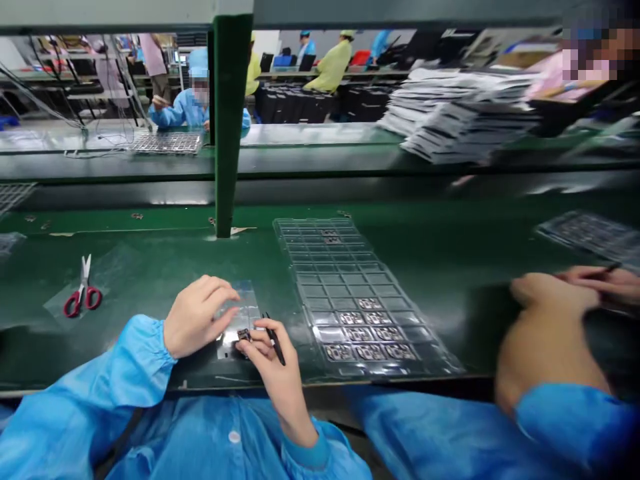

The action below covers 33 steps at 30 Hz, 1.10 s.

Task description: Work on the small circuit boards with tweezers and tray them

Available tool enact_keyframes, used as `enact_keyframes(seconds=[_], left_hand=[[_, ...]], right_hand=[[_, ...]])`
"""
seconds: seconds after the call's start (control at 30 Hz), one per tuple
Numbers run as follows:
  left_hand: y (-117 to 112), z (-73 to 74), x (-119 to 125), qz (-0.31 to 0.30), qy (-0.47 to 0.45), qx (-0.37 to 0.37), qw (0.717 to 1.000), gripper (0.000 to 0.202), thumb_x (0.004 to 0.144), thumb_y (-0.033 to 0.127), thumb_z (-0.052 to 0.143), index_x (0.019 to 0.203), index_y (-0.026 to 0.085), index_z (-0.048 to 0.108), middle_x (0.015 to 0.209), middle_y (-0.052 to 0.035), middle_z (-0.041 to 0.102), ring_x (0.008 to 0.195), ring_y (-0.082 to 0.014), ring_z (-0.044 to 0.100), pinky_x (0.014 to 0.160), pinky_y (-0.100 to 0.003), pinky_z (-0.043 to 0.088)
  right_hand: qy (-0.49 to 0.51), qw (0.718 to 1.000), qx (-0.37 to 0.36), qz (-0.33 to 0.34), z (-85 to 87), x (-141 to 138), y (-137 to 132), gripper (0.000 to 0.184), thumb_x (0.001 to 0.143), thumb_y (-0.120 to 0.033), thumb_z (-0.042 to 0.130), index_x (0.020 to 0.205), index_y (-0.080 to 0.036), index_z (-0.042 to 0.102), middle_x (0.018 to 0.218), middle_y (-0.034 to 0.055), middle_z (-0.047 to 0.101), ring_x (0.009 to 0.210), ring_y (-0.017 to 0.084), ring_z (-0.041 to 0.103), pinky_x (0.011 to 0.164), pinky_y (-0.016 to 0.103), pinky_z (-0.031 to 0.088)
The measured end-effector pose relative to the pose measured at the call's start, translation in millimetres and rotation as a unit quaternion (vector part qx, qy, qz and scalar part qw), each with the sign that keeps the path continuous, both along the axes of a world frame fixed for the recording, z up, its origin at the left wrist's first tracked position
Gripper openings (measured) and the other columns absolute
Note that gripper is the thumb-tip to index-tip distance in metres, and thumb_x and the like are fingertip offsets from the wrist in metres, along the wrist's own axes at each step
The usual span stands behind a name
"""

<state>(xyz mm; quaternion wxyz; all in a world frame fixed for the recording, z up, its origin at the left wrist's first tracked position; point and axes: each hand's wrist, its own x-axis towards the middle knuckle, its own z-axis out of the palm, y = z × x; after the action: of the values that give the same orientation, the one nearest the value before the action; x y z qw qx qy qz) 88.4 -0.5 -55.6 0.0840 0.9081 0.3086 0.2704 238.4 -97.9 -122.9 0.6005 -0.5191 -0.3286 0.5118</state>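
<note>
My left hand [203, 313] hovers above a clear plastic sheet [247, 297], its thumb and fingers apart and nothing visible between them. My right hand [275, 353] faces it and pinches a small dark circuit board [243, 335] between thumb and fingertip. Black tweezers [274, 340] are tucked between the fingers of that same hand, tips pointing away from me. To the right of my right hand lies a clear compartment tray [335, 273]. Several small circuit boards [369, 333] sit in its near compartments, and a couple more in a far row.
Red-handled scissors [83, 293] lie at left on a plastic bag. A green post [227, 133] rises from the bench ahead. A co-worker's hand and forearm [555, 333] rest at right, near another tray [590, 233]. White stacks [460, 110] stand beyond.
</note>
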Motion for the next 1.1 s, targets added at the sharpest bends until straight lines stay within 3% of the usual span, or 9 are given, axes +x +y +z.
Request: enact_keyframes(seconds=[0.07, 0.17, 0.3, 0.4, 0.6, 0.87, 1.1], left_hand=[[-4.6, -7.6, -1.1, 0.031, 0.008, -0.142, 0.989, 0.016, 0.089, 0.031, 0.056, 0.089, 0.017, 0.065, 0.083, -0.0029, 0.065, 0.074, -0.0153, 0.058, 0.069, -0.026, 0.046], [-7.3, -18.8, 3.3, 0.015, -0.01, -0.342, 0.94, 0.015, 0.085, 0.03, 0.061, 0.089, 0.018, 0.068, 0.077, 0.0001, 0.065, 0.062, -0.011, 0.055, 0.059, -0.021, 0.043], [-7.6, -29.4, 9.9, -0.011, -0.09, -0.454, 0.887, 0.014, 0.082, 0.025, 0.062, 0.083, 0.013, 0.069, 0.075, -0.0005, 0.065, 0.061, -0.0094, 0.053, 0.057, -0.018, 0.041], [-7.9, -32.7, 9.1, -0.001, -0.107, -0.444, 0.89, 0.011, 0.082, 0.023, 0.063, 0.08, 0.014, 0.07, 0.077, -0.0002, 0.068, 0.062, -0.0094, 0.055, 0.059, -0.018, 0.042], [-7.5, -36.9, 4.4, 0.02, -0.058, -0.359, 0.931, 0.008, 0.081, 0.023, 0.066, 0.078, 0.017, 0.07, 0.071, 0.0017, 0.068, 0.061, -0.0102, 0.057, 0.059, -0.019, 0.04], [-6.6, -35.2, 2.9, -0.01, -0.024, -0.329, 0.944, 0.006, 0.083, 0.021, 0.065, 0.078, 0.018, 0.069, 0.076, 0.0019, 0.068, 0.064, -0.0102, 0.058, 0.062, -0.019, 0.041], [-12.0, -37.7, 5.0, -0.006, -0.016, -0.319, 0.948, 0.005, 0.082, 0.022, 0.064, 0.08, 0.017, 0.066, 0.076, 0.0015, 0.066, 0.062, -0.0105, 0.058, 0.06, -0.019, 0.042]], right_hand=[[-0.004, 1.0, -0.009, -0.007, -0.2, -2.9, 1.0, 0.038, 0.069, -0.029, 0.078, 0.095, -0.021, 0.051, 0.077, -0.0025, 0.065, 0.068, 0.013, 0.067, 0.069, 0.022, 0.054], [-0.027, 1.0, -0.01, 0.003, 1.0, -6.9, 0.7, 0.034, 0.071, -0.028, 0.076, 0.092, -0.021, 0.051, 0.076, -0.0024, 0.065, 0.067, 0.011, 0.065, 0.067, 0.021, 0.053], [-0.04, 0.999, -0.012, -0.003, 1.9, -10.7, -0.2, 0.031, 0.073, -0.026, 0.075, 0.091, -0.02, 0.051, 0.073, -0.0037, 0.064, 0.065, 0.009, 0.063, 0.065, 0.017, 0.051], [-0.021, 0.999, -0.021, -0.021, -0.1, -11.7, 0.3, 0.034, 0.071, -0.026, 0.077, 0.09, -0.021, 0.049, 0.071, -0.0049, 0.063, 0.064, 0.009, 0.064, 0.065, 0.017, 0.051], [-0.027, 0.998, -0.032, -0.038, -6.9, -12.2, 0.8, 0.04, 0.07, -0.029, 0.077, 0.095, -0.022, 0.047, 0.079, -0.0023, 0.066, 0.066, 0.012, 0.067, 0.067, 0.021, 0.055], [-0.089, 0.995, 0.011, -0.04, -6.9, -9.4, 2.2, 0.023, 0.079, -0.029, 0.068, 0.092, -0.021, 0.05, 0.072, -0.0026, 0.063, 0.062, 0.011, 0.065, 0.063, 0.02, 0.055], [-0.129, 0.989, 0.041, -0.061, -13.3, -10.3, -1.0, 0.021, 0.081, -0.028, 0.065, 0.094, -0.021, 0.05, 0.076, 0.0007, 0.067, 0.07, 0.014, 0.068, 0.067, 0.022, 0.057]])
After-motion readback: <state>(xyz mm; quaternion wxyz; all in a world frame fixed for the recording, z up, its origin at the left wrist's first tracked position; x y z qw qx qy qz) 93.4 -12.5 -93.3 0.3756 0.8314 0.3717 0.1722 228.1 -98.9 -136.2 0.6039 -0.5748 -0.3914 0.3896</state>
